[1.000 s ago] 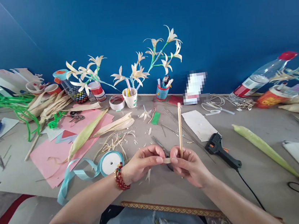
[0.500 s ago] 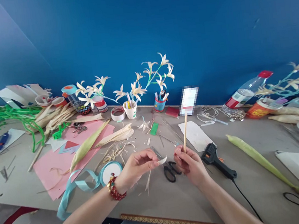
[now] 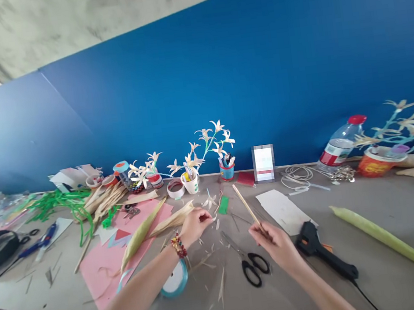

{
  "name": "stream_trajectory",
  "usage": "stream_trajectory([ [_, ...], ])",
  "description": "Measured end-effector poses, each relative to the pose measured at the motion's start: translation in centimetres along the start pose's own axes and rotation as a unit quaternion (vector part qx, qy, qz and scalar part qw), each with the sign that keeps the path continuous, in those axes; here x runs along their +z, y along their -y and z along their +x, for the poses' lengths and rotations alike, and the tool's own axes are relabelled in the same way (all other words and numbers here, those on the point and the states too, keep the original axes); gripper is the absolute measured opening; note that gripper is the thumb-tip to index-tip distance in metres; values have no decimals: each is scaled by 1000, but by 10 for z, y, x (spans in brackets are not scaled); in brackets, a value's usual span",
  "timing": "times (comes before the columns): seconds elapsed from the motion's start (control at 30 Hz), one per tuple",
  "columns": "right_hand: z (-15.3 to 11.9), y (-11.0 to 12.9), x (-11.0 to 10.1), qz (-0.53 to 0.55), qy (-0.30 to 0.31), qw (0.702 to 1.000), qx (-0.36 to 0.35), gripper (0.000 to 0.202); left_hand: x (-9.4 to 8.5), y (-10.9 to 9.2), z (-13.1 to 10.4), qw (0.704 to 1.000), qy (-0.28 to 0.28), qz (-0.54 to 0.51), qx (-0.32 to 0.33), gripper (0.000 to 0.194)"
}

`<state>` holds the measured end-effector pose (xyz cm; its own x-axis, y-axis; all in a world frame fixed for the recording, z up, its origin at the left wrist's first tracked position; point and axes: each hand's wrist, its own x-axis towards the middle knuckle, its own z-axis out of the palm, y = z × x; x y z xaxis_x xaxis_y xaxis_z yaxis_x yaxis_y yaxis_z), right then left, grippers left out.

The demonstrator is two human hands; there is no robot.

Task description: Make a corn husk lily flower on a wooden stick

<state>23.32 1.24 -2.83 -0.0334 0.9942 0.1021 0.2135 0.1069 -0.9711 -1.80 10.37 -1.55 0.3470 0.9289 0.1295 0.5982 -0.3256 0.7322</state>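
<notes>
The thin wooden stick (image 3: 245, 203) stands tilted toward eleven o'clock from the right hand (image 3: 272, 242), whose fingers close around it. The left hand (image 3: 197, 225), almost closed, pinches a small pale curved piece (image 3: 214, 219). Black-handled scissors (image 3: 247, 260) lie between.

No word or number comes up readable here, only print too small or blurred to make out. Over on the right, the red-and-orange tub (image 3: 372, 166) flashes yellow lettering, its characters illegible. Just beside it, the clear bottle (image 3: 337, 146) wears a red-and-white label (image 3: 332, 153), and its print is a blur too. Across to the white cup (image 3: 190, 183): a small green mark, nothing legible. The blue-and-red cup (image 3: 227, 172) shows a yellowish mark, also unclear, and the bright upright panel (image 3: 264, 163) is pixelated.
</notes>
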Motion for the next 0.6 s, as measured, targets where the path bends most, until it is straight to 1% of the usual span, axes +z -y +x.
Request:
stream_trajectory([
  [0.13,0,-10,-1,-70,31,997,-22,29,6,6,4,999,19,47,-2,14],
  [0.27,0,-14,-2,-123,37,991,-29,29,8,8,7,996,36,87,-6,12],
  [0.37,1,-14,-3,-142,37,989,-25,29,5,6,8,993,42,114,1,7],
  [0.47,3,-13,-4,-162,33,986,-18,27,-6,2,7,990,38,135,22,11],
  [0.6,5,-10,-5,-197,25,980,0,25,-30,-3,-4,984,30,164,55,16],
])
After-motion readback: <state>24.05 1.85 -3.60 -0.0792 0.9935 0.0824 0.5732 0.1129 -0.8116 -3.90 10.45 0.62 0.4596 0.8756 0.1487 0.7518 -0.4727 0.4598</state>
